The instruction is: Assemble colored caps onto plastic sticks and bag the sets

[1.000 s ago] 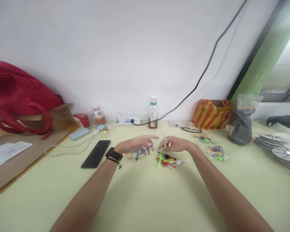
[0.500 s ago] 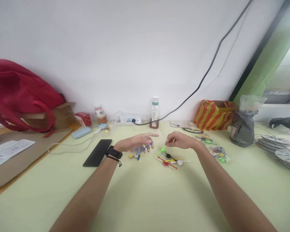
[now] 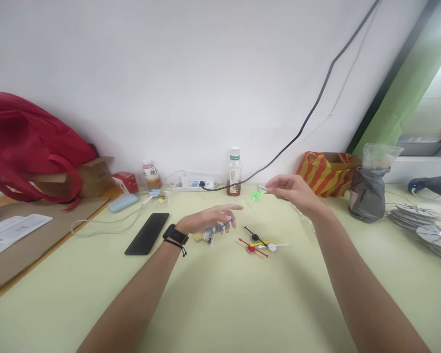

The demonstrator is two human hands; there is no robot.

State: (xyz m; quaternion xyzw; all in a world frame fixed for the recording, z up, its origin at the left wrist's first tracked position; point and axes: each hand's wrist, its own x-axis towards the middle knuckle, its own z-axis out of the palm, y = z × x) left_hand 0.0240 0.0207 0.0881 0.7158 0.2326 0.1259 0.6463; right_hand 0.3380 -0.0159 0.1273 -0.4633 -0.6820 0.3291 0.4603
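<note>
My right hand (image 3: 294,191) is raised behind the pile, its fingers pinched on a green spinner arrow (image 3: 256,196) blurred by motion. My left hand (image 3: 208,219) hovers at left of centre, its fingers curled round a blue spinner arrow (image 3: 220,227) with clear plastic about it. Beneath that hand lie small yellow, blue and white pieces (image 3: 208,239), partly hidden. Between my forearms, a black spinner arrow (image 3: 255,237), a red spinner arrow (image 3: 251,249), a yellow spinner arrow (image 3: 263,242) and a white spinner arrow (image 3: 272,248) overlap on the table.
A drink bottle (image 3: 234,171) and a power strip (image 3: 191,182) stand by the wall. To the left lie a black phone (image 3: 147,234) and a blue case (image 3: 122,203). On the right are a striped bag (image 3: 325,172), a grey bag (image 3: 367,193) and stacked discs (image 3: 435,235).
My right hand has moved away from me and rightward, lifting the green spinner arrow off the pile. It now covers the bagged pieces at right. My left hand has stayed nearly still.
</note>
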